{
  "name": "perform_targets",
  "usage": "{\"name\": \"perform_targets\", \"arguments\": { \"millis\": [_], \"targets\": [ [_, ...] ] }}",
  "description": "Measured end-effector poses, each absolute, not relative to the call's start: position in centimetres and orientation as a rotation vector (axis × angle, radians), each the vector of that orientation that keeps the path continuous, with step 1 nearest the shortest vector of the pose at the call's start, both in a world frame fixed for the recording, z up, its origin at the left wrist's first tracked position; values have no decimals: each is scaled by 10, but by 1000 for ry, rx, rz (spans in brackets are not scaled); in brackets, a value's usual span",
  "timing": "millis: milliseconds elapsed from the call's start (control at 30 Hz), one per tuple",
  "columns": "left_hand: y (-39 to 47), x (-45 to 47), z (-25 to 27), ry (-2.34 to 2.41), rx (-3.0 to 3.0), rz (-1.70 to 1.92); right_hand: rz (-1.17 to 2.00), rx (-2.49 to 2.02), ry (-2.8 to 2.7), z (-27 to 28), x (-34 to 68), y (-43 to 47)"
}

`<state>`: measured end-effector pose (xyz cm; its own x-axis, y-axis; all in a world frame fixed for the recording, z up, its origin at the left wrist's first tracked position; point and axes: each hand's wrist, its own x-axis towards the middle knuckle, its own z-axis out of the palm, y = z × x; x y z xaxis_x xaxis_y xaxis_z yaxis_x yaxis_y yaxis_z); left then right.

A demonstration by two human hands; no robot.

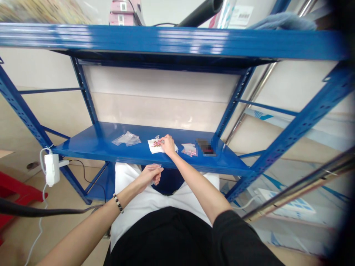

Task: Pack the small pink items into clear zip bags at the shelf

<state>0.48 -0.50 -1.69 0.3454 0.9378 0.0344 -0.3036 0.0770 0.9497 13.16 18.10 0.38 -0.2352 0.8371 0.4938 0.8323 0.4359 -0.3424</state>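
My right hand (168, 144) is over a white cloth or pouch (152, 148) on the blue shelf, its fingertips pinched together at a small pile of pink and brown bead-like pieces (156, 143). What sits between those fingertips is too small to make out. Lower down, in front of the shelf edge, my left hand (149, 174) is closed around a clear plastic bag (157, 165), mostly hidden by the fingers. To the right of the cloth lies a clear bag with pink pieces (189, 149). Several flat clear plastic bags (127, 138) lie to the left.
A dark flat object (205, 147), partly blurred out, lies at the shelf's right. The blue shelf board (91, 144) sits under a higher blue beam (177, 40) with boxes and a dark tube (199, 14) above. A white power strip (52, 170) hangs at the left post.
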Motion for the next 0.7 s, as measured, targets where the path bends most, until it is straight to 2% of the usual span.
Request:
{"name": "perform_targets", "arguments": {
  "millis": [300,700],
  "targets": [
    [-3,8,-12,720,1188,1039,-39,-1446,-2068,2,128,183],
    [-3,4,-15,770,1233,1106,49,-1544,-1894,-8,135,200]
  ]
}}
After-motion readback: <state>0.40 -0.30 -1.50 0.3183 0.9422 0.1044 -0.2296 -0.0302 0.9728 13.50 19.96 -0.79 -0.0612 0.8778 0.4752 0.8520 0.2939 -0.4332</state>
